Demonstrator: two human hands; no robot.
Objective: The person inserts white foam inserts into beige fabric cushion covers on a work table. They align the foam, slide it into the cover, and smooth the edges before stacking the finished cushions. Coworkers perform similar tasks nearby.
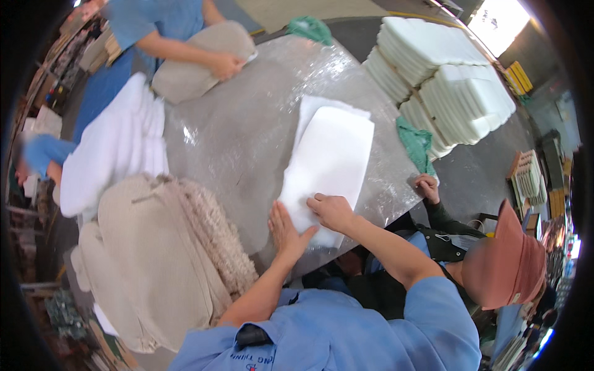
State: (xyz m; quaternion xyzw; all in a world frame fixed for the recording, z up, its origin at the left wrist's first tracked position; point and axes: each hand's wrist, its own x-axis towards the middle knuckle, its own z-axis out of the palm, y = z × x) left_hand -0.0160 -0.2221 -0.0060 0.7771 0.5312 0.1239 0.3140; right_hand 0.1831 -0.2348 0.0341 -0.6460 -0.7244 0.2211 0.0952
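Observation:
A white foam pad (337, 145) lies on a thin layer of white batting (315, 105), which shows past its far end. My left hand (286, 232) is open at the pad's near left edge, its fingers stretched along the side. My right hand (334, 213) rests on the pad's near part, its fingers curled in; whatever they pinch is hidden. Under the pad is a table (216, 148) covered in shiny clear film. Left of my left arm lies a pile of beige fabric covers (154, 247) with a fluffy edge.
White batting (117, 142) is heaped at the left. A co-worker's hands (226, 65) hold a beige cushion (198, 59) across the table. Another person in a pink hat (516, 263) has a hand (427, 187) at the right corner, near green cloth (414, 142). Foam stacks (439, 74) stand behind.

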